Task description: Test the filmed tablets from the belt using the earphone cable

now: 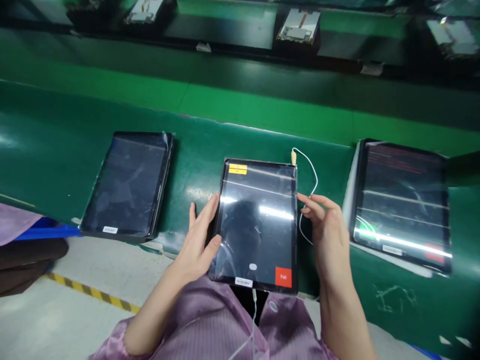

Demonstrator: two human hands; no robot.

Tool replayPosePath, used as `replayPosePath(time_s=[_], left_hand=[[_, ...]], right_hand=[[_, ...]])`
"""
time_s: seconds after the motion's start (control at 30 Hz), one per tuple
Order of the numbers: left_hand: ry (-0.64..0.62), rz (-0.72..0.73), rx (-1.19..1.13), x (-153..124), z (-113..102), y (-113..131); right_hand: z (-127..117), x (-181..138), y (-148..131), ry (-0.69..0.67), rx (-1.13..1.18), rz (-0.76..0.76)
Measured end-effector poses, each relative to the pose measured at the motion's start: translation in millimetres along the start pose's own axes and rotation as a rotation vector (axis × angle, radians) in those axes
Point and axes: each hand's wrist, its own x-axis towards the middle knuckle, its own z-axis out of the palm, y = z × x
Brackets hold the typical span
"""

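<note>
A black tablet (258,220) lies in front of me on the green belt (56,145), its screen lit with yellow bars at the top left and a red "Fail" square at the bottom right. My left hand (198,240) grips its left edge, thumb on the glass. My right hand (324,225) hovers at the right edge, fingers loosely curled and apart, close to a white cable (311,175) that loops from the top corner. Another white cable (254,300) hangs from the tablet's bottom edge.
A dark tablet (129,185) lies to the left and a lit tablet with red text (403,200) to the right. Beyond the belt, trays with circuit boards (299,27) sit on a farther line. Grey floor with yellow-black tape (93,292) shows at lower left.
</note>
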Motion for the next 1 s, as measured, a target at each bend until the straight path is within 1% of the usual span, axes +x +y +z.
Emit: replayPosePath(time_s=[0.1,0.17,0.3,0.47,0.73,0.9,1.0], left_hand=[[0.020,0.010,-0.049,-1.4,2.4,-4.0],[0.025,0.025,-0.056,-2.0,3.3,-5.7],[0.027,0.038,-0.018,-2.2,4.1,-5.8],[0.060,0.055,0.061,-2.5,5.2,-4.9],[0.051,0.060,0.123,-1.9,4.3,-4.3],[0.058,0.059,0.110,-3.5,5.7,-5.5],[0.065,0.029,0.063,-4.6,7.0,-5.4]], right_hand=[[-2.0,-1.6,2.5,-0.017,0.014,0.010],[-3.3,-3.6,5.0,-0.005,0.022,-0.001],[-4.1,-8.9,8.9,0.030,0.038,-0.030],[-3.5,-13.7,14.2,0.087,0.149,-0.056],[-5.7,-13.5,19.9,0.069,0.076,-0.032],[-6.0,-14.3,19.4,0.068,0.090,-0.033],[-6.0,-15.0,19.2,0.071,0.088,-0.029]])
